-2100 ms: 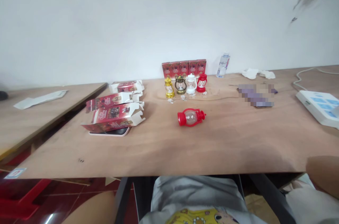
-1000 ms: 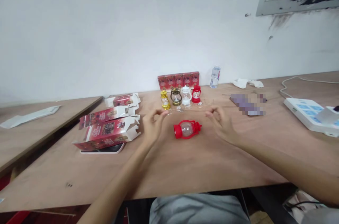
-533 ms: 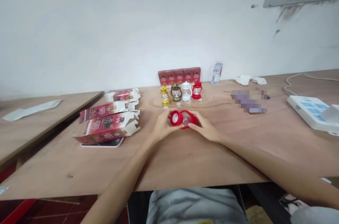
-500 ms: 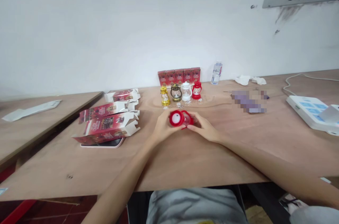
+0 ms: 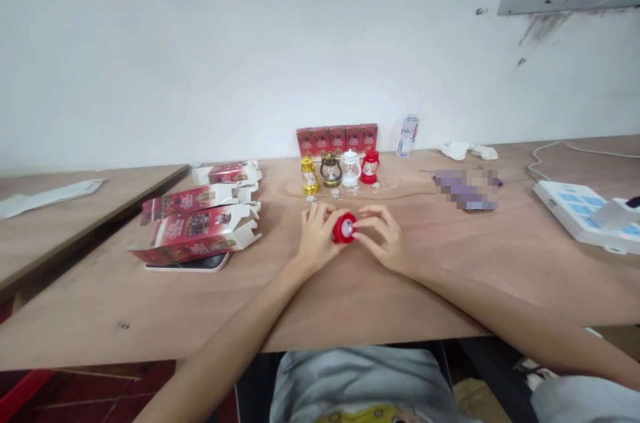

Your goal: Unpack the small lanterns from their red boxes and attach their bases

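A small red toy lantern is held between both hands just above the wooden table, its round red base turned toward me. My left hand curls round its left side. My right hand grips it from the right, fingertips touching the base. Most of the lantern's body is hidden behind the fingers.
Behind the hands stand gold, dark, white and red mini lanterns before a row of red boxes. Opened red cartons lie left on a phone. A water bottle, cloths and a white power strip sit right.
Both hands came up from below the table, closed on the lantern lying on its side, lifted it and turned its base toward me.
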`<move>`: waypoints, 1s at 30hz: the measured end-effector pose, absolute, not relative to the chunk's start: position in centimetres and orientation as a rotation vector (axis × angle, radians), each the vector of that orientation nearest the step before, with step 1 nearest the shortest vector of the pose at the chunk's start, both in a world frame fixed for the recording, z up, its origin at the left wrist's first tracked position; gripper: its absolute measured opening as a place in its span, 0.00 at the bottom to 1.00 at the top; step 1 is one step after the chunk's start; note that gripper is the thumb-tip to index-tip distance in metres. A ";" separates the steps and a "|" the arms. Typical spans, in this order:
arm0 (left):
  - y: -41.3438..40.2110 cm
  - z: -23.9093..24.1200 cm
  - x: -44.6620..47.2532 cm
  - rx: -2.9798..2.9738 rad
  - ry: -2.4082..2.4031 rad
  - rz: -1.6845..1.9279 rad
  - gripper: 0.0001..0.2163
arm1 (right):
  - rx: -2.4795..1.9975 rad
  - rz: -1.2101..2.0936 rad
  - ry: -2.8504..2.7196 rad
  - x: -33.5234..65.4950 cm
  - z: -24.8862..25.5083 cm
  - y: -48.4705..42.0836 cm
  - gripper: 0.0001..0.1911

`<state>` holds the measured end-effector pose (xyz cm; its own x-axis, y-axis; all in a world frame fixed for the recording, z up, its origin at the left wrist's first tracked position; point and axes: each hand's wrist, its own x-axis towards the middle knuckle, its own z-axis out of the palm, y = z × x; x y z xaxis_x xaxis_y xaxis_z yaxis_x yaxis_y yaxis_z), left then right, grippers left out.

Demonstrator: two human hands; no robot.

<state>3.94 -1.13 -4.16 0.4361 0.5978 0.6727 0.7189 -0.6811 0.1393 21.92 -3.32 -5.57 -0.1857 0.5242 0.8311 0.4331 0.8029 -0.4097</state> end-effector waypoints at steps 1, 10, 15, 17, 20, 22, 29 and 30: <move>-1.2 -4.2 4.0 -2.526 -1.155 -1.070 0.18 | -0.741 0.104 -1.833 21.9 -5.6 -3.3 0.07; -1.3 -4.4 4.0 -2.514 -1.127 -0.985 0.17 | -0.803 0.240 -1.836 21.8 -5.9 -2.9 0.02; -1.2 -4.3 4.2 -2.436 -1.117 -0.855 0.15 | -0.893 0.439 -1.777 21.6 -6.0 -2.6 0.05; -1.1 -4.2 4.3 -2.404 -1.122 -0.806 0.16 | -0.938 0.504 -1.726 21.4 -6.3 -2.4 0.06; -0.7 -4.1 4.1 -2.347 -1.170 -0.789 0.18 | -0.994 0.542 -1.657 21.8 -6.9 -1.4 0.08; -0.3 -4.0 3.6 -2.291 -1.275 -0.818 0.19 | -1.038 0.503 -1.604 23.0 -7.4 0.1 0.08; 1.0 -4.1 2.3 -2.266 -1.512 -0.889 0.20 | -1.744 0.254 -1.298 30.9 -8.0 8.4 0.07; 1.0 -4.2 2.3 -2.285 -1.502 -0.884 0.20 | -1.794 0.249 -1.273 31.7 -8.0 9.3 0.07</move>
